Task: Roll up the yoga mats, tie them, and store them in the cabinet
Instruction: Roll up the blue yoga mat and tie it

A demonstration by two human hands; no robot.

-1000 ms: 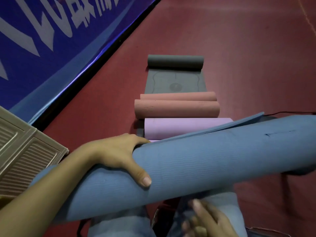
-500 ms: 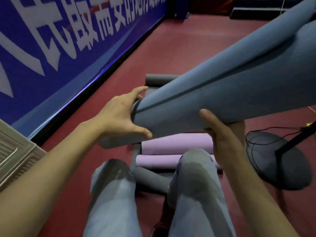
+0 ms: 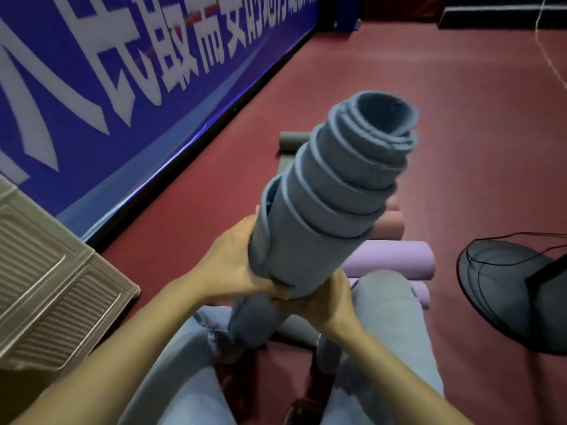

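A rolled blue yoga mat stands nearly upright in front of me, its layers telescoped out at the open top end. My left hand grips its lower part from the left. My right hand holds it from below and the right, fingers curled round it. On the red floor behind it lie a purple rolled mat, a pink rolled mat and a grey rolled mat, all partly hidden by the blue one.
A beige ribbed cabinet sits at the left. A blue banner wall runs along the left side. A black fan base with a cable stands on the floor at the right. My knees in blue jeans are below.
The blue mat swung from lying across my lap to standing on end. My right hand came up from below and took hold beside the left hand.
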